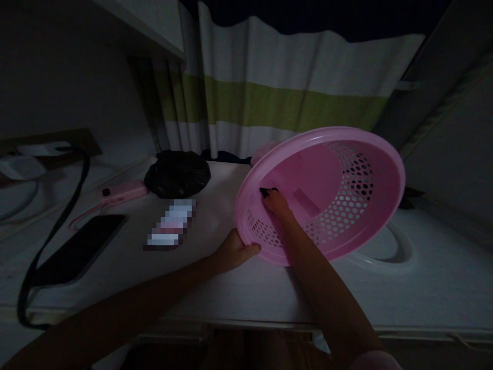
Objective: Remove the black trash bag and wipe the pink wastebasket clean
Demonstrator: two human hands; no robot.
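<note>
A pink plastic basket (304, 139) with perforated sides is tilted over the desk, its wide opening turned toward me. My left hand (235, 252) grips the rim at its lower left, thumb over the edge. Inside the basket, my right hand (276, 202) is closed on a small black item (264, 192) against the inner left wall. What that item is cannot be made out. A label-like rectangle (306, 202) shows on the basket's inside near my right wrist.
On the white desk (215, 293) lie a black plastic bag (177, 173), a pink device (124, 192), a dark phone (82, 249) and a pixelated object (170, 225). A white ring (402, 252) is right of the basket. A black cable (73, 200) hangs at left; a curtain (269, 103) is behind.
</note>
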